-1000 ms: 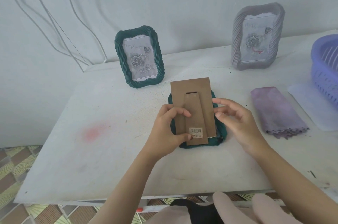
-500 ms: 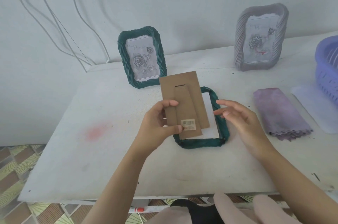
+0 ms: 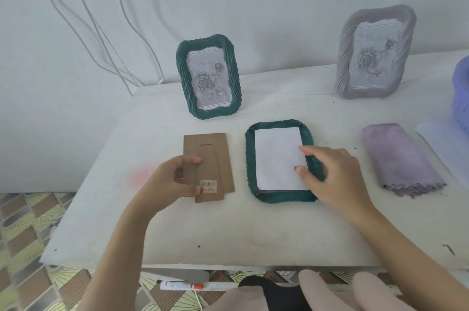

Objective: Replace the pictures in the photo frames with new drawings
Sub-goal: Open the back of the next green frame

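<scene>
A green frame (image 3: 250,158) lies face down on the white table (image 3: 228,234), with the white back of a picture (image 3: 275,156) showing inside it. My right hand (image 3: 330,176) rests on the frame's right side, its fingertips touching the white sheet. Left of the frame, my left hand (image 3: 175,181) pinches the brown cardboard backing board (image 3: 215,158) by its left edge; the board lies flat on the table, barcode sticker up. A second green frame (image 3: 184,82) and a grey frame (image 3: 345,57) stand upright at the back, each showing a rose picture.
A folded purple cloth (image 3: 398,158) lies right of the frame. A purple basket (image 3: 460,97) and a white sheet (image 3: 439,135) sit at the far right edge. Cables (image 3: 101,31) hang down the wall at left. A marker (image 3: 182,286) lies below the table's front edge.
My left hand lifted the backing board off the green frame and carried it left down to the table. My right hand moved onto the uncovered white sheet.
</scene>
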Available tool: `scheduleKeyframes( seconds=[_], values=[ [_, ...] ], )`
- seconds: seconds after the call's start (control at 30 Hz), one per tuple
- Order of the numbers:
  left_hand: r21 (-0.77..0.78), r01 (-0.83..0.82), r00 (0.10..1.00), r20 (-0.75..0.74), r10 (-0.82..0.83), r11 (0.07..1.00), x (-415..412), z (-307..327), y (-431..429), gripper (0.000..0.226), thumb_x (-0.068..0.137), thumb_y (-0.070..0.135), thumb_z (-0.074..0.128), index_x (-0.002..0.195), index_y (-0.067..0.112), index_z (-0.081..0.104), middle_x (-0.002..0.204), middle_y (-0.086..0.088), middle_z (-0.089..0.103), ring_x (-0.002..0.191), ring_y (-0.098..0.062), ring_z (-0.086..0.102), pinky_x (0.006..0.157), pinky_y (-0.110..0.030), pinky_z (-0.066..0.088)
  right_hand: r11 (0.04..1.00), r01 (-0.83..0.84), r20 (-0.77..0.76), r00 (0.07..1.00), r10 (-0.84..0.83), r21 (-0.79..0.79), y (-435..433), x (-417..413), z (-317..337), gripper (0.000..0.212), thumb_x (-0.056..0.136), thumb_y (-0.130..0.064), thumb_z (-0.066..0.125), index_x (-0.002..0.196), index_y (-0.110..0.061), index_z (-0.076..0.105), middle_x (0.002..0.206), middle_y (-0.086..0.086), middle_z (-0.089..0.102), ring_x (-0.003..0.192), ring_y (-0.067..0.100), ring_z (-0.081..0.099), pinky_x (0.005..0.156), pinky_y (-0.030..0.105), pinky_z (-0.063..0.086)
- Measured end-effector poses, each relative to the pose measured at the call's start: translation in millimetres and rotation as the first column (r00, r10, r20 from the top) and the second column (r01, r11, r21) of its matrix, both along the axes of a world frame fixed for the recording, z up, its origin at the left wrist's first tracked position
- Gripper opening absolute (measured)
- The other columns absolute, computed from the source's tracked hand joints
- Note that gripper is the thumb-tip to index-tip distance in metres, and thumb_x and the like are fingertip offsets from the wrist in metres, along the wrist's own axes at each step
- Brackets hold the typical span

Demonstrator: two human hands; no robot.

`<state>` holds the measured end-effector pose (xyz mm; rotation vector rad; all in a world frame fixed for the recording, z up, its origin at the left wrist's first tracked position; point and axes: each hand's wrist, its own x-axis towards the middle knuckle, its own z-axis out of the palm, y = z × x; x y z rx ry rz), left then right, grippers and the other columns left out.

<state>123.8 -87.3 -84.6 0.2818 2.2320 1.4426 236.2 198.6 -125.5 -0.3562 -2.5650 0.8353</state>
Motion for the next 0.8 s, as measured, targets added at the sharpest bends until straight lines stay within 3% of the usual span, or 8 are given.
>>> scheduleKeyframes(
  seconds=[0.03, 0.1, 0.2, 0.43, 0.57, 0.63, 0.7, 0.8],
  values=[
    [-0.079, 0.004, 0.999, -0.042, -0.007, 0.997, 0.5, -1.1, -0.3, 0.056, 0.071, -0.013, 0.069, 0.112, 0.022, 0.056, 0.115, -0.013, 0.059, 0.078, -0.008, 0.064, 0.063, -0.012, 0.05, 0.997, 0.012, 0.023, 1.0, -0.014, 0.074, -0.9, -0.9, -0.1, 0.041, 0.076, -0.045, 0.067, 0.113, -0.028, 0.063, 0.103, -0.01, 0.067, 0.092, 0.022, 0.054, 0.08, 0.031, 0.031],
    [-0.318, -0.007, 0.98, -0.19, -0.056, 0.948, 1.7, -3.5, 2.1, 0.057, 0.07, -0.001, 0.073, 0.113, 0.031, 0.055, 0.134, -0.008, 0.043, 0.109, -0.017, 0.051, 0.081, -0.012, 0.043, 0.981, 0.032, 0.075, 0.996, -0.047, 0.189, -3.3, -2.5, 1.6, 0.054, 0.07, -0.053, 0.07, 0.118, -0.029, 0.06, 0.107, -0.005, 0.066, 0.092, 0.025, 0.054, 0.078, 0.031, 0.029],
    [-0.51, -0.044, 0.948, -0.293, -0.125, 0.859, 5.4, -2.3, 8.1, 0.06, 0.069, 0.011, 0.075, 0.116, 0.04, 0.052, 0.149, 0.0, 0.019, 0.136, -0.02, 0.013, 0.104, -0.032, 0.024, 0.977, 0.048, 0.132, 0.988, -0.076, 0.208, -5.4, -5.1, 5.3, 0.064, 0.067, -0.057, 0.07, 0.123, -0.03, 0.055, 0.111, -0.002, 0.064, 0.096, 0.027, 0.052, 0.08, 0.034, 0.031],
    [-0.383, 0.079, 0.956, -0.233, -0.179, 0.92, 5.6, 5.0, 13.5, 0.068, 0.073, -0.002, 0.063, 0.115, 0.049, 0.046, 0.137, 0.016, 0.027, 0.135, -0.011, 0.015, 0.104, -0.032, 0.027, 0.996, 0.089, 0.146, 0.985, -0.09, 0.016, -7.4, -9.7, 15.5, 0.056, 0.069, -0.038, 0.076, 0.122, -0.032, 0.055, 0.097, -0.003, 0.062, 0.089, 0.024, 0.049, 0.083, 0.032, 0.032],
    [-0.251, 0.058, 0.924, -0.354, -0.147, 0.966, 10.6, 4.3, 26.8, 0.055, 0.07, 0.013, 0.061, 0.116, 0.043, 0.052, 0.135, 0.012, 0.042, 0.131, -0.01, 0.03, 0.106, -0.033, 0.032, 0.994, 0.109, 0.082, 0.991, -0.106, -0.03, -8.8, -10.4, 15.1, 0.038, 0.074, -0.022, 0.073, 0.109, -0.031, 0.063, 0.08, 0.0, 0.06, 0.075, 0.019, 0.046, 0.077, 0.028, 0.034],
    [-0.104, 0.071, 0.92, -0.377, -0.105, 0.992, 15.7, 5.9, 38.3, 0.048, 0.073, 0.012, 0.061, 0.111, 0.041, 0.054, 0.127, 0.01, 0.051, 0.118, 0.002, 0.044, 0.095, -0.023, 0.044, 0.984, 0.094, 0.016, 0.996, -0.093, -0.15, -8.9, -7.6, 16.4, 0.029, 0.076, -0.014, 0.07, 0.101, -0.03, 0.068, 0.075, -0.001, 0.06, 0.069, 0.014, 0.046, 0.07, 0.019, 0.036],
    [-0.014, 0.094, 0.931, -0.354, -0.093, 0.995, 21.9, 5.3, 50.5, 0.048, 0.081, 0.005, 0.061, 0.11, 0.042, 0.055, 0.124, 0.017, 0.053, 0.114, 0.01, 0.044, 0.089, -0.016, 0.042, 0.939, 0.091, -0.029, 0.994, -0.106, -0.333, -7.5, -4.4, 19.8, 0.028, 0.076, -0.01, 0.07, 0.095, -0.03, 0.07, 0.07, -0.002, 0.055, 0.066, 0.011, 0.045, 0.064, 0.01, 0.037],
    [0.035, 0.138, 0.939, -0.324, -0.119, 0.99, 31.3, 2.9, 73.3, 0.042, 0.084, 0.007, 0.061, 0.105, 0.042, 0.059, 0.111, 0.028, 0.056, 0.113, 0.004, 0.048, 0.088, -0.018, 0.038, 0.799, 0.052, -0.058, 0.992, -0.108, -0.599, -0.9, 0.3, 24.6, 0.029, 0.074, -0.007, 0.073, 0.088, -0.032, 0.071, 0.069, -0.004, 0.049, 0.061, 0.002, 0.042, 0.06, 0.005, 0.036]
  ],
)
